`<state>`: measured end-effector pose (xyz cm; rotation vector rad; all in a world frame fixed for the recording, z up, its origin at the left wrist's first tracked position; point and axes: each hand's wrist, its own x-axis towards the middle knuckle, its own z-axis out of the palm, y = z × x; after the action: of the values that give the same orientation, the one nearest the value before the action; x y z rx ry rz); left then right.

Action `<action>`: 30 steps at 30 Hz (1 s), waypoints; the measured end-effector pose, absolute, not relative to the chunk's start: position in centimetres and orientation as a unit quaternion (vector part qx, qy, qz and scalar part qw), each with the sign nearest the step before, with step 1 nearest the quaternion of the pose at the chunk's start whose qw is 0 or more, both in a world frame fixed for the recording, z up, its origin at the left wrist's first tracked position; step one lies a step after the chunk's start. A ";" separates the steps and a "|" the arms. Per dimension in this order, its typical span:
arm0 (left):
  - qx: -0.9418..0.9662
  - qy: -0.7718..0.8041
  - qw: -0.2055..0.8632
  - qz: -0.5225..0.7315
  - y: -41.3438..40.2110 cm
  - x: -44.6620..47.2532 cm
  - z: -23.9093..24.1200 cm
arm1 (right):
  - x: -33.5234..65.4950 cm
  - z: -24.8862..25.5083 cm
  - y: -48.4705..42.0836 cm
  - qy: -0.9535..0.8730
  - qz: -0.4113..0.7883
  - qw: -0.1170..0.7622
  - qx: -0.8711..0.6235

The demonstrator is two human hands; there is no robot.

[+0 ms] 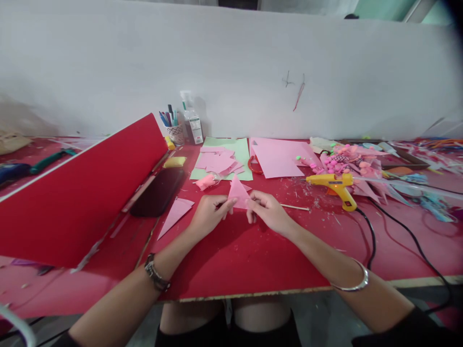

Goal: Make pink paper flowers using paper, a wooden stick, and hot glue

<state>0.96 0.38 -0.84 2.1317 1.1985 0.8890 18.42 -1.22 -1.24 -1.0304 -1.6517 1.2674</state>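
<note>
Past the middle of the table's (253, 279) front edge, the left hand (211, 212) and right hand (268, 212) pinch a pink paper triangle (238, 192) by its bottom corners. A yellow glue gun (333, 185) lies to the right. Pink scraps (220, 161) sit on a green sheet (241, 147) near the back edge.

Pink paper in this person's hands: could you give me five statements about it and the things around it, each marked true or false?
1. The left hand and the right hand both hold the pink paper. True.

2. The glue gun is blue. False: the glue gun is yellow.

3. The patterned cup stands beside a bottle. True.

4. The silver bangle is on the left arm. False: the silver bangle is on the right arm.

5. The green sheet lies on top of the loose pink pieces. False: the loose pink pieces lie on the green sheet.
</note>
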 end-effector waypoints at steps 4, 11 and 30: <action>0.799 0.424 0.314 0.287 0.3 0.8 -0.8 | 18.6 -1.2 -1.3 -0.686 0.481 0.370 -0.401; 0.796 0.408 0.344 0.286 0.0 1.0 -0.5 | 18.7 -1.2 -1.2 -0.660 0.483 0.394 -0.419; 0.831 0.378 0.320 0.255 0.0 0.9 -0.5 | 18.4 -1.8 -1.3 -0.717 0.424 0.393 -0.390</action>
<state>0.87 0.03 -0.46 2.1832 0.9924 0.6714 18.44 -1.33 -1.75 -0.9897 -1.8205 1.0751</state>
